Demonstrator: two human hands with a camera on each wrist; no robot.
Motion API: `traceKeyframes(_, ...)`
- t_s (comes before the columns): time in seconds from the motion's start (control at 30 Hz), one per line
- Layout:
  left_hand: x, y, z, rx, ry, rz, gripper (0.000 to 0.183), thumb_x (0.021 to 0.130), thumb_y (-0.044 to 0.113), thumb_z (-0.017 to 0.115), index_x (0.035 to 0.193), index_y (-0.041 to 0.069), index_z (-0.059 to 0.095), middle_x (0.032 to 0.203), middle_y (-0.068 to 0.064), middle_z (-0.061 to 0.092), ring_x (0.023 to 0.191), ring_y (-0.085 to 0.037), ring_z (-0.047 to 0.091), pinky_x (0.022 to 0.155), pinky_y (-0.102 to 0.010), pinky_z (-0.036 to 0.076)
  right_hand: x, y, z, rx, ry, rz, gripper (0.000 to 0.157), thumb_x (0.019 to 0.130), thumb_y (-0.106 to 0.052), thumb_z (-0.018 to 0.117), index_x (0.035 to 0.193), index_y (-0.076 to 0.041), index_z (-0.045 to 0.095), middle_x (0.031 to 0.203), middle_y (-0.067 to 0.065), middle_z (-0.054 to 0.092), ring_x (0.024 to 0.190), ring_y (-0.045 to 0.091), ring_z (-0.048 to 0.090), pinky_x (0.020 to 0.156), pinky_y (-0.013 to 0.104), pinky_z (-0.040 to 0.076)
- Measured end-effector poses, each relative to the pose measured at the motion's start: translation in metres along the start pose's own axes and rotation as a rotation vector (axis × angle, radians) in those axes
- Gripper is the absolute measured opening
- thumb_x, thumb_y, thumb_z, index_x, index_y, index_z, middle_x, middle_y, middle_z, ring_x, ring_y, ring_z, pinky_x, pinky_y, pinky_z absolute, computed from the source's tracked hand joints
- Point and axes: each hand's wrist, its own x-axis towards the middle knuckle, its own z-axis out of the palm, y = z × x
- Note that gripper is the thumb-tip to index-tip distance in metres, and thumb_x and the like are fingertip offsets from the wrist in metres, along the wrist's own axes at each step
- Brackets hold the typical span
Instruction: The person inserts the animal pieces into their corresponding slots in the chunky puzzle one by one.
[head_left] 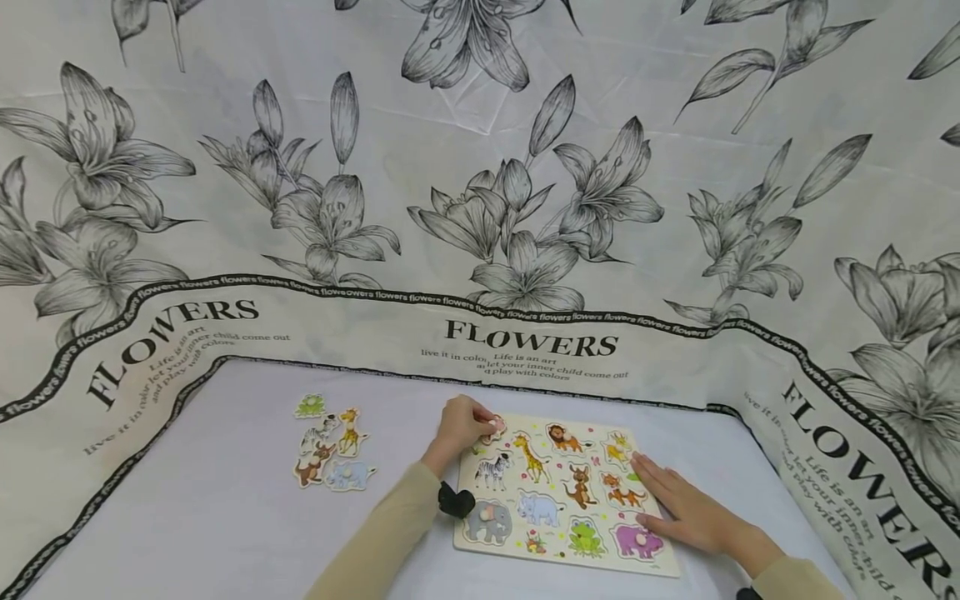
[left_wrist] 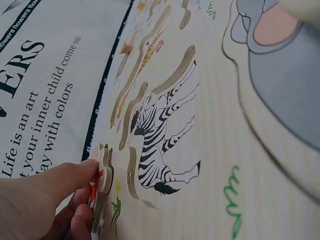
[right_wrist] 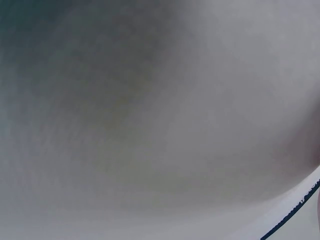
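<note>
A wooden animal puzzle board (head_left: 558, 475) lies on the table in the head view. At its far left corner my left hand (head_left: 461, 429) pinches a small pinkish puzzle piece (head_left: 496, 427). The left wrist view shows that piece edge-on (left_wrist: 106, 170), by the board's surface; its animal cannot be made out. Close by is the zebra recess (left_wrist: 160, 145). My right hand (head_left: 690, 508) rests on the board's right edge with fingers extended, near the purple hippo (head_left: 637, 542). Grey elephant (head_left: 489, 523) and lion (head_left: 567, 439) pieces sit in the board. The right wrist view is a blur.
Left of the board, loose pieces lie clustered on the white table: a frog (head_left: 310, 406), a zebra (head_left: 318, 433), a giraffe (head_left: 349, 433), a kangaroo (head_left: 313, 467) and a pale blue animal (head_left: 348, 476). A flower-printed cloth (head_left: 390, 333) rises behind and beside the table.
</note>
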Motion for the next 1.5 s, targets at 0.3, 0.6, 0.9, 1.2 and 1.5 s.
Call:
traceKeyframes(0.3,0.0,-0.001,0.001,0.005,0.025,0.016,0.008,0.076,0.007,0.08,0.08,0.002,0.075,0.072,-0.008,0.07,0.056,-0.008,0.054,0.05,-0.018,0.044,0.003,-0.003,-0.001,0.003,-0.009,0.006,0.081,0.091,-0.053,0.054,0.15,-0.005,0.027,0.156,0.018,0.027,0.13,-0.024,-0.012,0.101,-0.002,-0.011)
traceKeyframes(0.6,0.001,-0.004,0.004,0.031,0.012,-0.027,0.008,0.076,0.008,0.08,0.08,0.004,0.075,0.072,-0.006,0.069,0.057,-0.008,0.055,0.05,-0.019,0.044,0.002,-0.003,0.0,-0.034,0.025,-0.025,0.078,0.092,-0.051,0.055,0.15,-0.007,0.029,0.155,0.018,0.03,0.144,0.006,0.012,0.103,-0.001,-0.009)
traceKeyframes(0.9,0.001,-0.003,0.005,0.034,0.011,-0.043,0.007,0.076,0.007,0.079,0.081,0.005,0.075,0.074,-0.006,0.07,0.057,-0.007,0.055,0.05,-0.018,0.045,0.002,-0.003,0.001,-0.04,0.041,-0.036,0.078,0.091,-0.051,0.056,0.149,-0.005,0.03,0.154,0.019,0.031,0.14,-0.008,0.001,0.103,-0.001,-0.009)
traceKeyframes(1.2,-0.007,-0.002,0.0,0.008,-0.012,-0.005,0.013,0.077,0.002,0.077,0.09,0.0,0.075,0.079,-0.009,0.072,0.065,-0.009,0.06,0.055,-0.018,0.049,0.002,-0.004,-0.001,-0.024,0.033,-0.052,0.078,0.092,-0.049,0.056,0.148,-0.002,0.031,0.153,0.022,0.032,0.131,-0.023,-0.01,0.102,-0.002,-0.009)
traceKeyframes(1.5,-0.014,0.002,-0.004,0.011,-0.078,-0.017,0.024,0.077,0.004,0.077,0.1,0.0,0.073,0.095,-0.01,0.072,0.074,-0.013,0.059,0.061,-0.022,0.048,0.0,-0.002,0.0,-0.028,0.039,-0.053,0.077,0.092,-0.048,0.056,0.148,-0.002,0.031,0.152,0.022,0.032,0.132,-0.022,-0.011,0.102,-0.002,-0.01)
